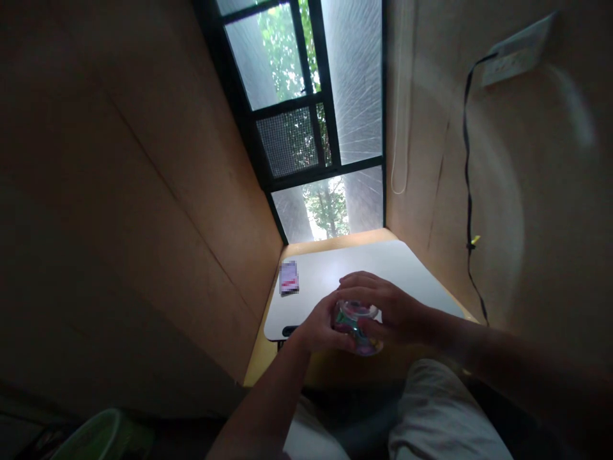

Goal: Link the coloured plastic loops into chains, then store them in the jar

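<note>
A small clear container (364, 342) with pink and green colours in it is held between my two hands, just over the near edge of the white tabletop (325, 271). My left hand (326, 324) wraps round its left side. My right hand (385, 306) holds it from the right, with the fingers reaching over the far side and the thumb against the near side. The container's round rim faces up towards me. What exactly is inside it is too small to tell.
On the tabletop's left lies a blurred pinkish packet (288, 277). Behind the table stands a window (330, 201). A black cable (467, 153) hangs down the right wall from an outlet (520, 54). A green bin (90, 437) is at the lower left.
</note>
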The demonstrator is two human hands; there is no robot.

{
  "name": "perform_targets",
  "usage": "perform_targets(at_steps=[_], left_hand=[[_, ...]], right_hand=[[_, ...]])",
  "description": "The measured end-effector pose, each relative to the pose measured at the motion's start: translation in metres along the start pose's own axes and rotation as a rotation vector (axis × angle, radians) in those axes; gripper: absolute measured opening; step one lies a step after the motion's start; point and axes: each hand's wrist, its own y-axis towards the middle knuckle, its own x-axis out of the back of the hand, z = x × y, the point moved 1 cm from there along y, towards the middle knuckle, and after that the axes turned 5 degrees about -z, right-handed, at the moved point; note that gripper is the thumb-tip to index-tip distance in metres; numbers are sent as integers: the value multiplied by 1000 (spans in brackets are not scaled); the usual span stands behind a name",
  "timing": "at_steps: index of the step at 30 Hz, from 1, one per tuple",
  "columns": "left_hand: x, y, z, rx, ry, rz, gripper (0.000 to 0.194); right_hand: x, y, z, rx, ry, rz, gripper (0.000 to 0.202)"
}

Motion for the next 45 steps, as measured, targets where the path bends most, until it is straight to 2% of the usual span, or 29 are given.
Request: perform_targets(at_steps=[3, 6, 11, 15, 19, 21, 23, 26, 28, 31, 34, 36, 39, 45], left_hand=[[-3, -1, -19, 7, 11, 110, 85], [-6, -3, -29, 8, -17, 111, 89], [-13, -5, -38, -111, 166, -120, 83], [-27, -9, -44, -112, 387, -306, 95], [-36, -12, -46, -149, 575, -487, 105], [-35, -13, -45, -141, 593, -513, 108], [-30, -13, -43, -117, 545, -496, 110], [-19, -14, -40, -85, 379, -421, 111], [-14, -14, -39, -51, 236, -345, 112], [-9, -12, -39, -12, 32, -189, 111], [-5, -7, -40, -12, -78, -47, 105], [-1, -2, -40, -1, -83, -4, 104], [5, 5, -40, 8, -48, -31, 106], [7, 12, -36, -11, 149, -211, 112]], right_hand=[[15, 14, 20, 66, -83, 139, 41], [26, 25, 35, 79, -191, 183, 39], [26, 31, 38, -49, -356, 163, 28], [19, 29, 28, -140, -408, 101, 21], [17, 29, 21, -312, -532, 113, 31], [20, 31, 21, -401, -538, 156, 40], [26, 32, 22, -424, -489, 173, 52], [40, 33, 22, -358, -346, 189, 69], [50, 35, 20, -331, -256, 285, 75], [61, 42, 18, -296, -128, 427, 72], [65, 53, 15, -210, 29, 439, 65], [63, 60, 10, -194, 69, 472, 61], [59, 65, 0, -293, -29, 508, 58], [43, 64, -20, -493, -367, 426, 54]])
